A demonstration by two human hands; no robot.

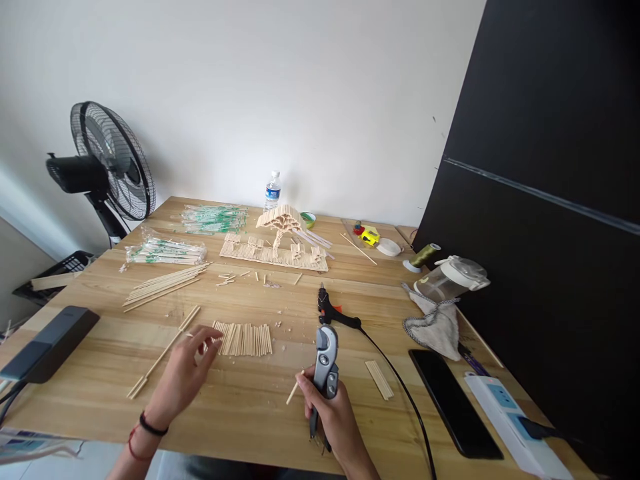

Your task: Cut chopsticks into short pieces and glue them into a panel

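Observation:
My left hand (189, 363) is at the left end of a row of short wooden sticks (245, 339), thumb and fingers curved and apart, nothing visible between them. In my right hand (330, 407) are grey pruning shears (325, 350), jaws pointing away from me. The same hand pinches a short stick (294, 390) between thumb and forefinger. Just beyond the shears, a black hot glue gun (334, 312) lies on the table. Two long sticks with short pieces across them (163, 353) lie left of my left hand.
A stick-built model (275, 253) stands farther back, near a water bottle (273, 190). Long sticks (165, 287) and wrapped bundles (165, 250) lie left. At right are a few sticks (379, 380), a phone (453, 403), a power strip (515, 427) and the glue gun's cord (400, 380).

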